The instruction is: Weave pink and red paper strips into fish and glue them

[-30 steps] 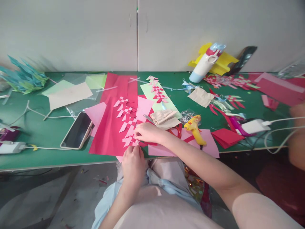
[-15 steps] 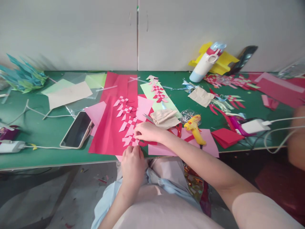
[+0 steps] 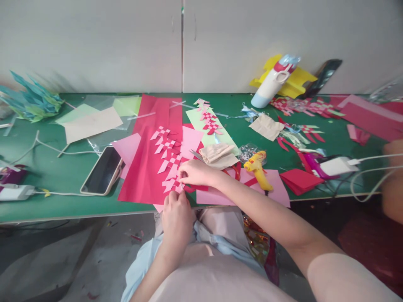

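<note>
At the front edge of the table my left hand [image 3: 176, 212] and my right hand [image 3: 197, 173] almost meet, fingertips pinched close together. Between them shows a small pale sliver, too small to name; the rest of what they hold is hidden. Just beyond my fingers, woven pink and red paper pieces [image 3: 166, 147] lie in a row on a large red sheet [image 3: 135, 184]. Beside my right hand are a folded beige cloth [image 3: 218, 154] and a partly covered pair of scissors [image 3: 197, 155]. A yellow glue gun [image 3: 257, 170] rests on pink paper [image 3: 280, 188] right of my wrist.
A phone [image 3: 102, 172] lies left of the red sheet, near a white cable. Another woven strip [image 3: 210, 121] sits on light green paper [image 3: 231, 142]. Farther back stand a white bottle [image 3: 270, 86] and yellow paper. Part of another person's arm [image 3: 392, 180] shows at the right edge.
Both hands stay at the same spot, the fingertips shifting only very slightly. The whole view has moved a few pixels; nothing else has visibly changed.
</note>
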`<action>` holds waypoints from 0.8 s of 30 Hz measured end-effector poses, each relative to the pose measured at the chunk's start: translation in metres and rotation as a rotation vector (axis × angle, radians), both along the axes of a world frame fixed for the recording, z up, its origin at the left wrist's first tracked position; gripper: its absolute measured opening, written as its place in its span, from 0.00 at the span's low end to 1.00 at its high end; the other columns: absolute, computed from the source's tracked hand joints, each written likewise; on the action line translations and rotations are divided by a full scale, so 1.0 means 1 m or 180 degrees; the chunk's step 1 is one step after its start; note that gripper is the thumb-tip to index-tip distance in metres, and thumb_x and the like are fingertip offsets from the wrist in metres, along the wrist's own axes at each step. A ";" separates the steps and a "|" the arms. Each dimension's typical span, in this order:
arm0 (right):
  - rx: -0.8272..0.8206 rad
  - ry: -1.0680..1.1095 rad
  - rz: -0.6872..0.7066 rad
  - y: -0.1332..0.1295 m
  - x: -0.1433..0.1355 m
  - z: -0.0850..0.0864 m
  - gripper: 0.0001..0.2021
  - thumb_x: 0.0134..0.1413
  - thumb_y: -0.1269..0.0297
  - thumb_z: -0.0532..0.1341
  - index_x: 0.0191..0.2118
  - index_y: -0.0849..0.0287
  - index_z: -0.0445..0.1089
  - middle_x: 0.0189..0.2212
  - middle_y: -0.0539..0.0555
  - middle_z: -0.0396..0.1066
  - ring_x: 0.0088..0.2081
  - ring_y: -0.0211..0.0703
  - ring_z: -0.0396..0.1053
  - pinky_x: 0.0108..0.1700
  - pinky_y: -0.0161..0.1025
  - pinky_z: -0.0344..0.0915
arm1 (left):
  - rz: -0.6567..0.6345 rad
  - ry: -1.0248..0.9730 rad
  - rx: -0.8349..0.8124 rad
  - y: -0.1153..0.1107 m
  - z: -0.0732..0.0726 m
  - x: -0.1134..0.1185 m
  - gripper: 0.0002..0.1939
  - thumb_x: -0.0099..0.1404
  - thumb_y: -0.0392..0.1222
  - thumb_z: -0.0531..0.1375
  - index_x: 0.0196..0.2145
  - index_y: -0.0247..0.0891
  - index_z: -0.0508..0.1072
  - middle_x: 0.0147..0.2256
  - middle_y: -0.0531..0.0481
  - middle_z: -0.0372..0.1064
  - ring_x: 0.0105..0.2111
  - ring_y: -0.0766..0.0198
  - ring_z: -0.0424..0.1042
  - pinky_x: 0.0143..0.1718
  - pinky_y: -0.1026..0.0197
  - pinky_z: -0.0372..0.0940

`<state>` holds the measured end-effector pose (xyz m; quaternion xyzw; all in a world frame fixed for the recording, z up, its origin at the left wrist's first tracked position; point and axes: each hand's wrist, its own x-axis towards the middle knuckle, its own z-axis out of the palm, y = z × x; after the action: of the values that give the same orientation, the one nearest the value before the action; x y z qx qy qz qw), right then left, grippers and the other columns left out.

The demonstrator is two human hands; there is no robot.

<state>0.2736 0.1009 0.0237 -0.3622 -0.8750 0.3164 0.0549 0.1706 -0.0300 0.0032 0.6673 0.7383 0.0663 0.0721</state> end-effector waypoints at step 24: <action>-0.0147 -0.0001 -0.0267 0.000 -0.003 -0.001 0.03 0.45 0.71 0.67 0.27 0.62 0.73 0.27 0.50 0.75 0.30 0.36 0.70 0.31 0.31 0.57 | -0.0050 -0.0012 -0.0057 0.001 -0.002 -0.001 0.16 0.66 0.33 0.51 0.47 0.33 0.74 0.37 0.41 0.69 0.38 0.55 0.69 0.37 0.57 0.66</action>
<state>0.2705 0.1008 0.0227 -0.3999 -0.8515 0.3339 0.0597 0.1700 -0.0292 0.0011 0.6722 0.7335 0.0604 0.0800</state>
